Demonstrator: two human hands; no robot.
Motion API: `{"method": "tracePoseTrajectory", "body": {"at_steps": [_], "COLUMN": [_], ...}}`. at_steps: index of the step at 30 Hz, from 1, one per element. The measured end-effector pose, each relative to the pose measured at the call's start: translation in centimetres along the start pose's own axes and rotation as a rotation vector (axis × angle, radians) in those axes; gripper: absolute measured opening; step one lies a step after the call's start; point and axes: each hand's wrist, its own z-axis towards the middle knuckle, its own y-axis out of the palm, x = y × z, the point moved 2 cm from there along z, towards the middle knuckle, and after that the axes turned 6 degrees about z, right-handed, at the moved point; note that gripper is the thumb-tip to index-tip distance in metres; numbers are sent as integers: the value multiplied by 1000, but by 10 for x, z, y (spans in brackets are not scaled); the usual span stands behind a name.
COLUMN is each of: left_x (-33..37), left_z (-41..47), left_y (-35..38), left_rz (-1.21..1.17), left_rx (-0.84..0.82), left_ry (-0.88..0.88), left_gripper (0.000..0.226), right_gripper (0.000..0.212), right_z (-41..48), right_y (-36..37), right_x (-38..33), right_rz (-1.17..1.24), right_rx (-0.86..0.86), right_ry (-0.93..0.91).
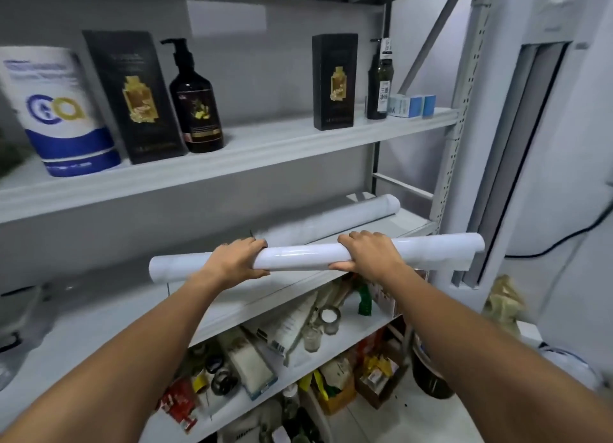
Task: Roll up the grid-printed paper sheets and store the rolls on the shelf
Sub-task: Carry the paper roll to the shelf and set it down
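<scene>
The left hand (237,260) and right hand (368,253) each curl round the paper roll (298,258), spaced along its middle, probably to keep it level and stop it uncurling. It hangs just in front of the stored roll (331,218), which lies on the shelf (409,222).

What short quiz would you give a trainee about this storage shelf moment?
1. True or false: the left hand and the right hand both hold the paper roll.
2. Where does the second roll lie? A: on the floor. B: on the shelf beyond the held one. C: inside a carton.
3. How many black boxes stand on the upper shelf?
Key: 1 true; 2 B; 3 two.
</scene>
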Motion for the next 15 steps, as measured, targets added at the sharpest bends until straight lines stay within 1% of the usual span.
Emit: {"method": "tracePoseTrajectory", "body": {"at_steps": [5, 10, 15], "left_x": [11, 25, 39], "left_z": [48, 102, 154], "left_y": [24, 51, 82], "left_rz": [-14, 5, 22], "left_rx": [-30, -92, -63], "left_ry": [-87, -178, -262], "left_gripper": [43, 47, 47], "right_gripper": [62, 66, 67], "right_z": [40, 79, 119], "right_y": [47, 98, 139], "right_x": [44, 89, 135], "right_rz": [32, 91, 192], "right_rx": [29, 13, -25], "right_ry": [-53, -97, -138]}}
